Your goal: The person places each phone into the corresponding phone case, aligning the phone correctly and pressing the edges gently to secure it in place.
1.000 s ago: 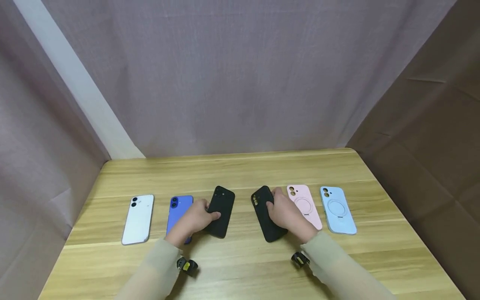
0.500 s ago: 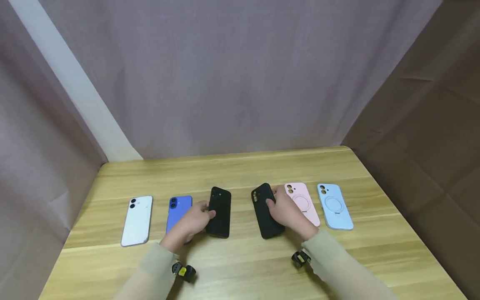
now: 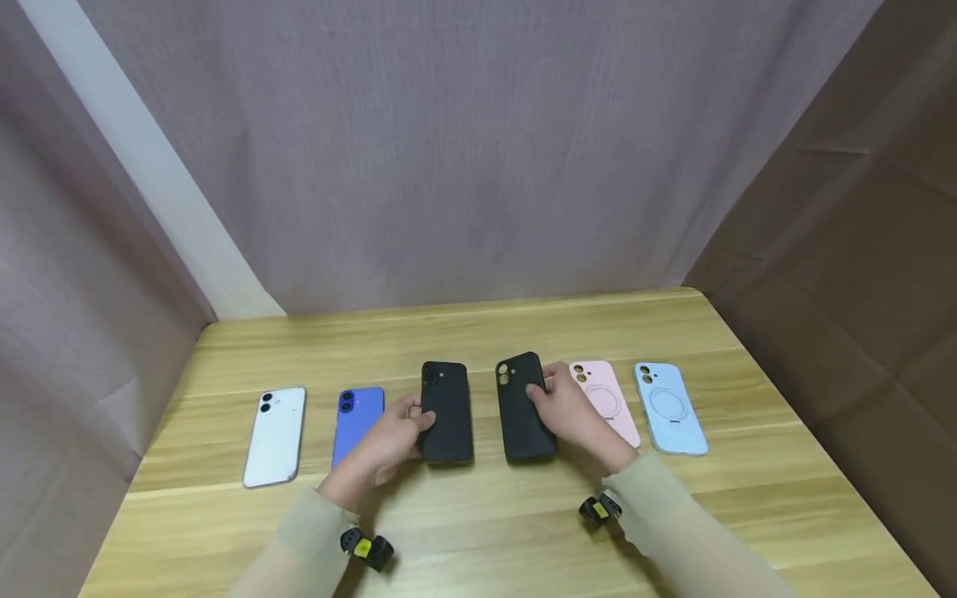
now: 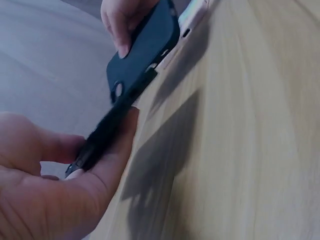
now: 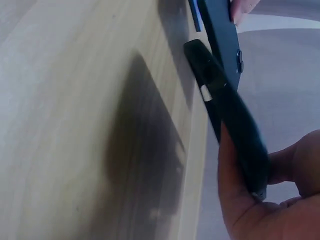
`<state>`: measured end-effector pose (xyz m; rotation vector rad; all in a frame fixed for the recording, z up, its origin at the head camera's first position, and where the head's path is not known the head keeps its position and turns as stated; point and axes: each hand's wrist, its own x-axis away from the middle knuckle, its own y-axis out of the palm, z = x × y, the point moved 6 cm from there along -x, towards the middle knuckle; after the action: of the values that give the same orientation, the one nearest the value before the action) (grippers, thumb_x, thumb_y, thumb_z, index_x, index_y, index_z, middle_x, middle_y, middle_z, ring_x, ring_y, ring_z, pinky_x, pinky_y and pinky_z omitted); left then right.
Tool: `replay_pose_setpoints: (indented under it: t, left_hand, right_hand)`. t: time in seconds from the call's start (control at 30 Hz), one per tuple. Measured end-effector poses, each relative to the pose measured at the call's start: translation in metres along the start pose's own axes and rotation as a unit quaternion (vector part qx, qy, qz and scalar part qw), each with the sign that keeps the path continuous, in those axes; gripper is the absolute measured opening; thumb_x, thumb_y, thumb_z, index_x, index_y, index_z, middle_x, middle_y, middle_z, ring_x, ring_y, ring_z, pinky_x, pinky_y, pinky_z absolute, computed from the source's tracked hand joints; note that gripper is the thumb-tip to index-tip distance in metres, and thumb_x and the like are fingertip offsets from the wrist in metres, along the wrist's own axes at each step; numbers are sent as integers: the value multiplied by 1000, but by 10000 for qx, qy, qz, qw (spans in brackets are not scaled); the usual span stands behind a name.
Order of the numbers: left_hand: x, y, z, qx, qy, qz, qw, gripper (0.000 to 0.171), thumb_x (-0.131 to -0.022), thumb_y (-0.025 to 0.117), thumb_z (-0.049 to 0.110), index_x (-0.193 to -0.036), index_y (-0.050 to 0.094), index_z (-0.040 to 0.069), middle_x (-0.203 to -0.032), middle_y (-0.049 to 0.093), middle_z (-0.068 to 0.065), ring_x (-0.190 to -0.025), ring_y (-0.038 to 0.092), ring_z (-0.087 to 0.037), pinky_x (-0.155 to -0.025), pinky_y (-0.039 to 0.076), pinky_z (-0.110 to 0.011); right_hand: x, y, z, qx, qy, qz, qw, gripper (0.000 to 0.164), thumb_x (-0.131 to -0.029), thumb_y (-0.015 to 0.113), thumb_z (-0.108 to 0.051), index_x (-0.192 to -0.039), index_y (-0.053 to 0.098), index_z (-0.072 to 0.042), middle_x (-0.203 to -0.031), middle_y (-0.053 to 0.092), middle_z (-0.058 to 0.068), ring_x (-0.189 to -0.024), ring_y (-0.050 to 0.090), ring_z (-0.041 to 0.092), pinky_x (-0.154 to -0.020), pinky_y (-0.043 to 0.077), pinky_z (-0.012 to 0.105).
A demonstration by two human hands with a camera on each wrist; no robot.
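My left hand (image 3: 392, 436) grips a black phone (image 3: 447, 415) by its left edge, thumb on the back and fingers beneath. My right hand (image 3: 571, 411) pinches a black phone case (image 3: 522, 407) by its right edge, camera cutouts at the top. Both are raised off the table, as their shadows below show in the wrist views. Phone and case stand side by side with a narrow gap between them in the head view. In the left wrist view the phone (image 4: 107, 127) is edge-on, and the case (image 4: 142, 55) shows beyond it.
On the wooden table (image 3: 478, 531), a white phone (image 3: 274, 438) and a blue phone (image 3: 357, 423) lie at left, the blue one partly behind my left hand. A pink case (image 3: 604, 394) and a light blue case (image 3: 670, 409), each with a ring, lie at right. Curtains (image 3: 478, 166) surround the table.
Both hands have lifted, bringing the black phone and the black case up off the table. The two have turned more upright and sit slightly higher in the head view.
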<state>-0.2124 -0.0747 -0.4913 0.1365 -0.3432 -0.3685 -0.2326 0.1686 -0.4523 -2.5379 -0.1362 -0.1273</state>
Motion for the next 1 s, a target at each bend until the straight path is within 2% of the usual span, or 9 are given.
replay_pose_setpoints:
  t: [0.17, 0.33, 0.53, 0.77, 1.0]
  left_hand:
    - [2, 6, 5, 528, 77, -117, 9985, 37, -102, 40, 4, -138, 33, -1, -124, 58, -25, -103, 64, -31, -85, 54, -42]
    - [-1, 7, 4, 728, 134, -66, 9972, 34, -102, 37, 3, -136, 35, 1, -121, 59, -23, -103, 64, -30, -83, 54, -40]
    - [-1, 10, 1, 814, 126, -101, 9966, 33, -102, 34, 2, -134, 37, 2, -117, 60, -21, -99, 64, -29, -80, 54, -40]
    - [0, 15, 1, 929, 133, -239, 9953, 35, -101, 34, 2, -136, 35, 1, -117, 60, -22, -97, 65, -29, -83, 54, -42]
    - [0, 18, 1, 994, 147, -277, 9946, 36, -100, 33, 2, -137, 33, 0, -116, 60, -23, -96, 65, -30, -84, 53, -44]
  right_hand:
    - [-1, 2, -3, -632, 82, -87, 9979, 39, -101, 51, -13, -128, 31, 7, -102, 66, 20, -76, 68, 22, -66, 56, 33]
    - [-1, 4, -3, -997, 199, -125, 9947, 41, -101, 51, -15, -131, 30, 5, -103, 65, 21, -77, 68, 23, -65, 57, 35]
    - [-1, 6, -3, -1134, 167, -183, 9932, 38, -101, 50, -13, -130, 31, 4, -99, 66, 19, -75, 68, 24, -64, 56, 35]
    - [1, 14, -9, -1415, 158, -87, 9898, 37, -100, 53, -10, -129, 34, 4, -99, 66, 21, -75, 68, 24, -64, 56, 35]
    - [1, 22, -13, -1458, 225, -189, 9889, 36, -100, 54, -15, -128, 36, -2, -97, 67, 16, -72, 68, 24, -62, 56, 36]
